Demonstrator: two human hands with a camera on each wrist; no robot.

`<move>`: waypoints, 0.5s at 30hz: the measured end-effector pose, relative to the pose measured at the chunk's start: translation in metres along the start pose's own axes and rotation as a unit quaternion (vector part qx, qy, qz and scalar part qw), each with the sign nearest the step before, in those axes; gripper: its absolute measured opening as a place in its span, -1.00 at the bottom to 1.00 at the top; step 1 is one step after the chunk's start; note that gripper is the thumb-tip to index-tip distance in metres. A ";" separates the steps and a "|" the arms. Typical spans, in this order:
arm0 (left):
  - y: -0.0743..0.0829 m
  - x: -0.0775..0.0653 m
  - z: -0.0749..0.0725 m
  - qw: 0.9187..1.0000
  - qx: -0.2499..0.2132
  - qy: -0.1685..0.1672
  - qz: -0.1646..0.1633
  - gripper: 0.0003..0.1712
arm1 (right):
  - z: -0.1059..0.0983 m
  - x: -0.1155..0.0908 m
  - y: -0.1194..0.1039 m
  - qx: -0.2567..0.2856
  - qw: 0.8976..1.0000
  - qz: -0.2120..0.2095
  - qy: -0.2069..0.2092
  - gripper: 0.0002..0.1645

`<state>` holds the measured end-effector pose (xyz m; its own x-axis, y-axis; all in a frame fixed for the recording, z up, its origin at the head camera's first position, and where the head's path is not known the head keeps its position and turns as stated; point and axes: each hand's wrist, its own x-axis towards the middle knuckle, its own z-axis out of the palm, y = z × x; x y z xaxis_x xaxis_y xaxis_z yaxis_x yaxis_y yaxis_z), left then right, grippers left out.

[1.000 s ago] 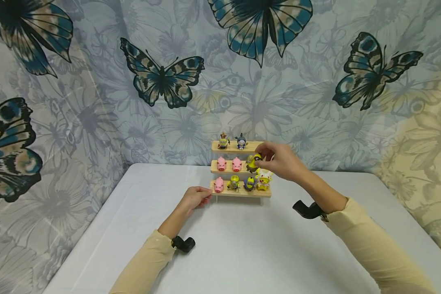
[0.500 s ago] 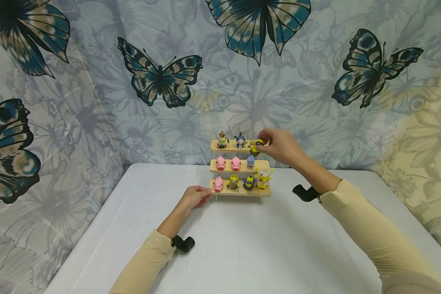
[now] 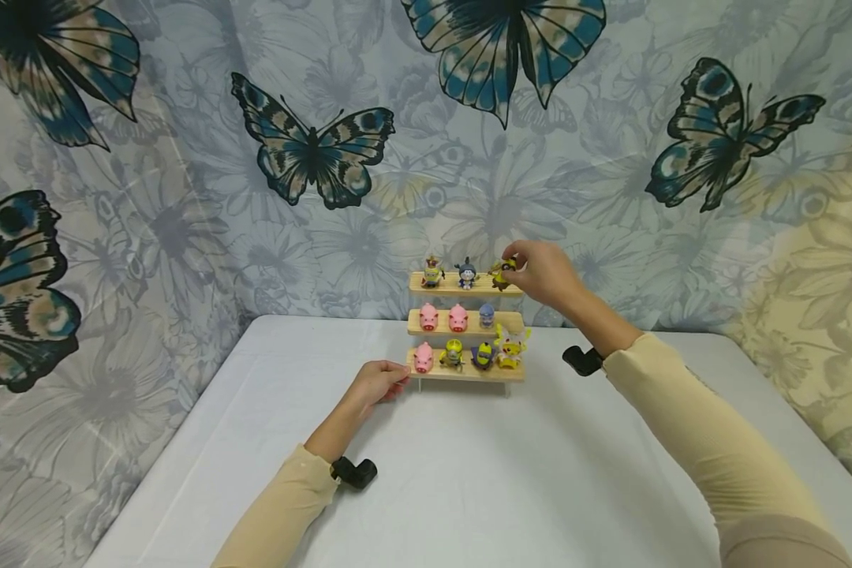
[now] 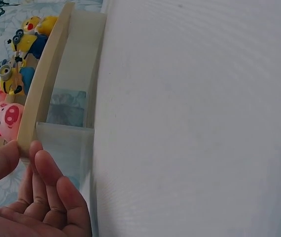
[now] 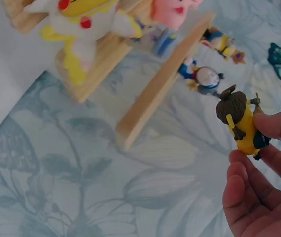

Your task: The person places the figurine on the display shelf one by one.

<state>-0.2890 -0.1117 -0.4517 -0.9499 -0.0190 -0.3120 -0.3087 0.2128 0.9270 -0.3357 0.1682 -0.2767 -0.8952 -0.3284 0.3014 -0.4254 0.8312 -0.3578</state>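
Observation:
My right hand (image 3: 550,274) pinches a yellow minion figurine (image 5: 243,126) with a brown top, just over the right end of the top shelf in the head view. In the right wrist view, thumb and fingertips hold it by its side, apart from the top board (image 5: 165,81). A three-tier wooden display stand (image 3: 468,375) carries several figurines. My left hand (image 3: 376,383) grips the left end of its lowest board (image 4: 46,84) between thumb and fingers. Close to that thumb sits a pink pig (image 4: 8,121).
On the top shelf stand a crowned minion (image 3: 432,273) and a dark-blue figurine (image 3: 466,274). Two pigs and a small blue figurine (image 3: 486,316) occupy the middle one. A larger yellow-and-white figurine (image 3: 510,349) ends the bottom row. Behind hangs a butterfly-print cloth (image 3: 312,252).
My right hand has raised the minion figurine from in front of the middle shelf to the top shelf's right end, uncovering the small blue figurine. My left hand has stayed on the stand.

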 end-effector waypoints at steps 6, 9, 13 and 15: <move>0.000 -0.001 0.000 1.000 0.001 -0.002 -0.005 -0.74 | 0.006 0.006 0.011 -0.018 1.000 -0.005 0.005 -0.64; 0.000 0.000 -0.001 1.000 -0.003 -0.005 -0.007 -0.74 | 0.011 0.010 0.015 -0.036 0.999 -0.004 0.001 -0.63; 0.001 0.000 -0.001 1.000 -0.006 -0.008 -0.008 -0.74 | 0.019 0.016 0.022 -0.060 0.998 -0.008 0.000 -0.61; 0.000 0.000 -0.001 1.000 -0.006 -0.011 -0.008 -0.73 | 0.023 0.017 0.025 -0.065 0.998 -0.009 0.002 -0.61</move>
<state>-0.2895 -0.1125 -0.4512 -0.9436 -0.0015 -0.3310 -0.3245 0.2018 0.9241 -0.3648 0.1731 -0.3005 -0.8867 -0.3421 0.3111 -0.4205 0.8764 -0.2347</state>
